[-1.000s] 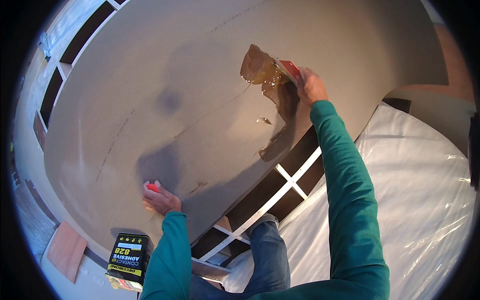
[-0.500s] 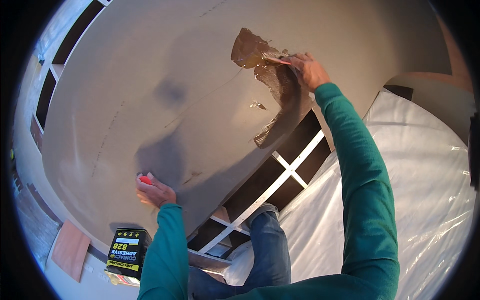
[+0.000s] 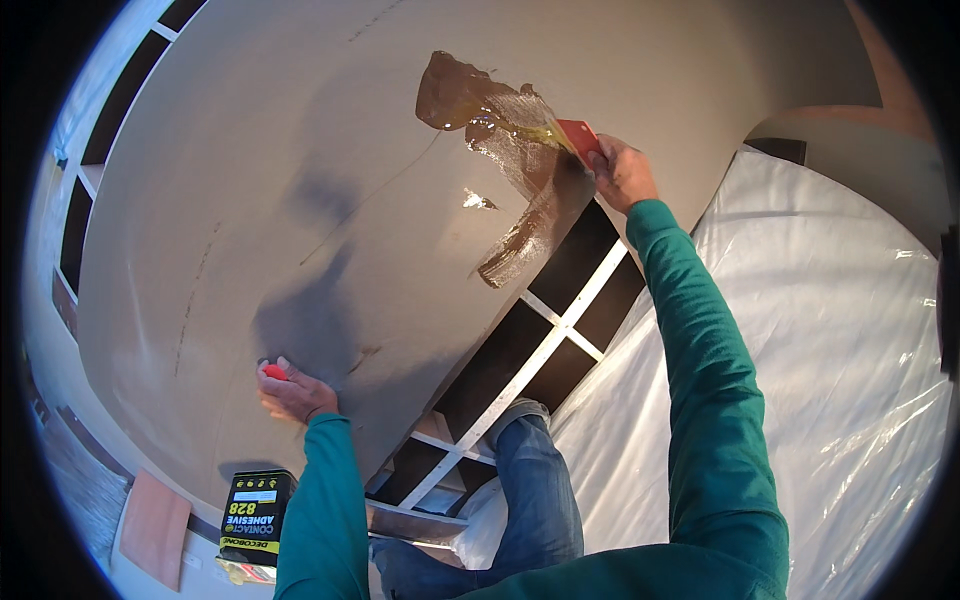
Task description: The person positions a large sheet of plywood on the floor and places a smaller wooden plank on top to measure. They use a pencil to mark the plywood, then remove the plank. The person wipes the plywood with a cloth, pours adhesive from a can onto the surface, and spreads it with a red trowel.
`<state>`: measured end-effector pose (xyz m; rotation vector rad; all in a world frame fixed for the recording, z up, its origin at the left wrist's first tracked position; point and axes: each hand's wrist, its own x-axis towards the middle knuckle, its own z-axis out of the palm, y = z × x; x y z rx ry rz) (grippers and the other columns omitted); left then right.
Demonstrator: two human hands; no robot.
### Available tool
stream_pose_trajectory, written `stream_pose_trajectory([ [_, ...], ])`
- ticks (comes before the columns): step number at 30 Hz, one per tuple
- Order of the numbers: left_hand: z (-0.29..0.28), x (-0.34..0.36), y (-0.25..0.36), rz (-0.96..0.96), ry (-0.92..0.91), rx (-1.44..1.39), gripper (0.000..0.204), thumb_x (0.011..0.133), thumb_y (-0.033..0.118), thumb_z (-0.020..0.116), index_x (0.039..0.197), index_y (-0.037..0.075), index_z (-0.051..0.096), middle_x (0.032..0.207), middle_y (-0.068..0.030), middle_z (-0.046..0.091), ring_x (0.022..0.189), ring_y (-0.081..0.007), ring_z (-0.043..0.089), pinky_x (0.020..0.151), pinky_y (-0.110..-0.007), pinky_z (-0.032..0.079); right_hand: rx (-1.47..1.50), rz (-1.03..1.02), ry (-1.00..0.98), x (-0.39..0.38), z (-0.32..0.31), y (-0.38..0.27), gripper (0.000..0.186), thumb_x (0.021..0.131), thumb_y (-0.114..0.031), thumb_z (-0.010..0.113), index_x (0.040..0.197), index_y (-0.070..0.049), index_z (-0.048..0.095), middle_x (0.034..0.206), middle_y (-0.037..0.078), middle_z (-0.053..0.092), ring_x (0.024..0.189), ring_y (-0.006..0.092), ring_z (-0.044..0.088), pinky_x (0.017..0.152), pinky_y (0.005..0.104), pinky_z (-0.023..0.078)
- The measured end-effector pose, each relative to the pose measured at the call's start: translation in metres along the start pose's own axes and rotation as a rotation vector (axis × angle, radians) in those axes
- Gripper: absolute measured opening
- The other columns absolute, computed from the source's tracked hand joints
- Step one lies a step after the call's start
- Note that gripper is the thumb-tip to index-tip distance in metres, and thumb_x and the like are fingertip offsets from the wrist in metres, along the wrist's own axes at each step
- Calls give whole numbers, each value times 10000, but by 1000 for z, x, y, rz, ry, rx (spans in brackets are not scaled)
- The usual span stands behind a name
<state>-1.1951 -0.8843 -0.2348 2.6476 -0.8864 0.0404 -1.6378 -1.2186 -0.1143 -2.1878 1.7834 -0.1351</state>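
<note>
My right hand (image 3: 626,178) grips a flat red spreader (image 3: 578,141), its edge against a glossy brown patch of adhesive (image 3: 448,92). The wet patch lies on a large grey-brown sheet (image 3: 215,140) and runs down toward the sheet's right edge, with combed streaks in it. A small separate dab of adhesive (image 3: 479,200) shines to the left of the streaks. Over the sheet's lower left part, my left hand (image 3: 303,397) is closed around a small red piece (image 3: 274,371). Most of that piece is hidden by my fingers.
A black and yellow adhesive tin (image 3: 256,513) stands by my left forearm. White-edged framework with dark compartments (image 3: 548,345) shows below the sheet, near my leg (image 3: 535,480). Clear plastic sheeting (image 3: 820,330) covers the right side. A reddish-brown board (image 3: 155,528) lies at lower left.
My right hand has drawn the spreader down a little, and its red face is now in sight. More combed streaks show in the adhesive. The whole view has shifted slightly.
</note>
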Motion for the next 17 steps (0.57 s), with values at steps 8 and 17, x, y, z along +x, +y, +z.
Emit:
stream_pose_trajectory([
  [8, -2, 5, -5, 17, 5, 46, 468, 1020, 435, 479, 1293, 56, 509, 1145, -184, 582, 1075, -397, 524, 914, -507, 391, -27, -36, 143, 22, 31, -8, 105, 881, -84, 565, 959, -27, 608, 930, 237, 648, 902, 455, 611, 806, 525, 497],
  [17, -2, 3, -9, -46, -55, 10, 495, 1011, 475, 483, 1318, 87, 497, 1259, -150, 550, 1180, -379, 495, 969, -518, 373, 59, 194, 169, 26, 61, -61, 118, 860, -113, 590, 919, -12, 600, 901, 265, 667, 893, 438, 653, 808, 504, 514],
])
